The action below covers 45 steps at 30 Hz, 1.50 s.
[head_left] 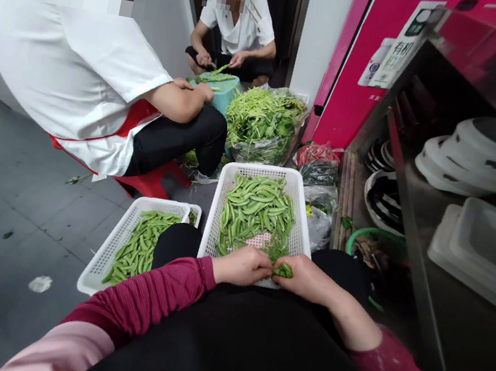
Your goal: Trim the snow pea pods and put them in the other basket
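A white perforated basket [216,205] rests across my lap with many green pea pods [259,203] in it. At its near edge my left hand [246,266] is closed, its fingertips pinching something too small to make out, close beside my right hand [303,276]. My right hand is wrapped round a few green pods [283,270]. Small green trimmings [274,248] lie just beyond my fingers, near a bare pink-looking patch of the basket bottom. On the floor to the left, a second white basket [109,250] holds more pods [145,241].
A person in white [102,57] sits on a red stool [160,179] at the left. Another person [240,24] crouches behind a big bag of leafy greens [264,118]. Metal shelving [411,201] with white dishes stands at the right, above a green-rimmed basket [357,233].
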{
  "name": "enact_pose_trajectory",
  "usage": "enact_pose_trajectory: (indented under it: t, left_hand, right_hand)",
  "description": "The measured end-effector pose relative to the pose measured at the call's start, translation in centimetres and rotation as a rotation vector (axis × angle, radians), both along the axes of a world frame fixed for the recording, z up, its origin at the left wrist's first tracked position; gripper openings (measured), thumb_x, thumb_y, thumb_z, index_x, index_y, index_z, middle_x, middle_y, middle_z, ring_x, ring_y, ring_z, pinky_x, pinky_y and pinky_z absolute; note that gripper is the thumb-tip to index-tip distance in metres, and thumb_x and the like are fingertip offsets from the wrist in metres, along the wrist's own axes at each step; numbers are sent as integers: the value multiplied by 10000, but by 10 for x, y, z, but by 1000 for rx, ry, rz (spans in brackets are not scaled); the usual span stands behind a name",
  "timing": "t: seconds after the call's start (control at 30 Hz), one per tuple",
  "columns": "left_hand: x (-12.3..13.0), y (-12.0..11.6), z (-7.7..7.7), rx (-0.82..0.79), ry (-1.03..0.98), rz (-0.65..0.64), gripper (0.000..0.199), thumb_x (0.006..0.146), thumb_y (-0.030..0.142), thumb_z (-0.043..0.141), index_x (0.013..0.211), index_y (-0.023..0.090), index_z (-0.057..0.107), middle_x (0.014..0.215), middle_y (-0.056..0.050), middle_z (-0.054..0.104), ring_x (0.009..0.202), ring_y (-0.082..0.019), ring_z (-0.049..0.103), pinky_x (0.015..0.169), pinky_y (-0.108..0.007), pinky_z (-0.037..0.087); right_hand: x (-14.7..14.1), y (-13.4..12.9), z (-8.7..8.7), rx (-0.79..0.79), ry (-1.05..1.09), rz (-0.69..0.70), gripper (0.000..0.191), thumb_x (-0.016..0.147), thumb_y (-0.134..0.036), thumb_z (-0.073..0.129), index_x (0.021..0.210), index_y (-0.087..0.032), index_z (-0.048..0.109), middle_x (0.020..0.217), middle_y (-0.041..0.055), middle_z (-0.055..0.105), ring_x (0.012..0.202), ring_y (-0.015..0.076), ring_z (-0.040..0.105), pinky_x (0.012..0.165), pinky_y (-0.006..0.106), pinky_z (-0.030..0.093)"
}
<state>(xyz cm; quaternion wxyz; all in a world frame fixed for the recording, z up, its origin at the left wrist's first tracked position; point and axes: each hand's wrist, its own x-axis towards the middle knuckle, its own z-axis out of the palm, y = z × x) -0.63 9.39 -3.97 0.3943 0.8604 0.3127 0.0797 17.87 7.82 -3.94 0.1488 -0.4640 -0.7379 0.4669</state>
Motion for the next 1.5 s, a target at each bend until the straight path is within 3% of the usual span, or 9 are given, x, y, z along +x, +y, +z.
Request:
enact_pose_trajectory:
  t: [0.17, 0.27, 0.37, 0.53, 0.8, 0.97, 1.13, 1.27, 1.5]
  left_hand:
    - [-1, -9, -22, -425, -106, 394, 377, 852, 352, 298, 809, 109, 583, 550, 4, 489, 437, -80, 438, 451, -206, 396]
    - [-7, -4, -35, -150, 150, 359, 188, 746, 218, 480, 837, 140, 625, 753, -46, 566, 686, -126, 546, 649, -242, 458]
    - [-10, 14, -43, 205, 436, 290, 245, 699, 140, 517, 923, 151, 617, 916, -90, 556, 863, -180, 546, 769, -283, 445]
    - [7, 49, -60, 324, 657, 241, 244, 785, 86, 375, 893, 69, 593, 845, -147, 573, 800, -220, 585, 706, -334, 460]
    - [17, 48, -85, 310, 679, 341, 201, 778, 153, 437, 909, 64, 561, 821, -151, 586, 765, -218, 591, 651, -316, 456]
    - [8, 56, -57, 206, 407, 499, 128, 699, 241, 523, 770, 141, 560, 710, -39, 583, 664, -143, 550, 583, -229, 411]
    - [-1, 59, -8, -358, -121, 481, 130, 655, 246, 553, 622, 141, 485, 475, 57, 433, 400, -47, 361, 398, -172, 273]
    - [0, 50, 8, -693, -310, 491, 210, 689, 329, 542, 637, 162, 427, 396, 86, 363, 303, -40, 278, 330, -174, 203]
    - [-5, 21, 0, -426, -250, 509, 309, 817, 421, 379, 693, 149, 459, 520, 39, 463, 382, -55, 396, 393, -182, 322]
  right_hand:
    - [-7, -6, -2, 170, 220, -490, 140, 712, -325, 577, 730, -192, 615, 657, 13, 621, 606, 151, 550, 605, 269, 424]
    - [6, 9, -13, -3, 634, -990, 158, 670, -323, 626, 742, -192, 575, 667, 18, 623, 547, 152, 560, 567, 300, 470]
    - [26, 26, -20, -308, 980, -1142, 158, 608, -239, 676, 702, -189, 559, 702, 19, 628, 568, 152, 587, 559, 303, 510]
    - [18, 26, -22, -600, 1088, -986, 174, 597, -166, 699, 717, -179, 575, 586, -30, 563, 539, 108, 557, 598, 275, 529]
    - [3, 13, -22, -608, 993, -891, 242, 568, -242, 741, 684, -159, 547, 517, -42, 497, 467, 84, 492, 427, 192, 448]
    - [-2, 16, -30, -503, 751, -850, 288, 563, -265, 726, 785, -135, 597, 585, -14, 561, 448, 79, 484, 414, 203, 439]
    - [-27, 19, -33, -314, 419, -604, 262, 582, -244, 686, 809, -141, 604, 449, -60, 497, 376, 74, 422, 378, 202, 377]
    - [-37, 17, -25, -370, 589, -526, 241, 594, -304, 689, 733, -150, 567, 458, -64, 485, 391, 71, 417, 390, 202, 365]
    - [-33, 7, -28, -729, 857, -649, 262, 590, -280, 722, 726, -149, 541, 509, -46, 505, 427, 58, 434, 386, 169, 335]
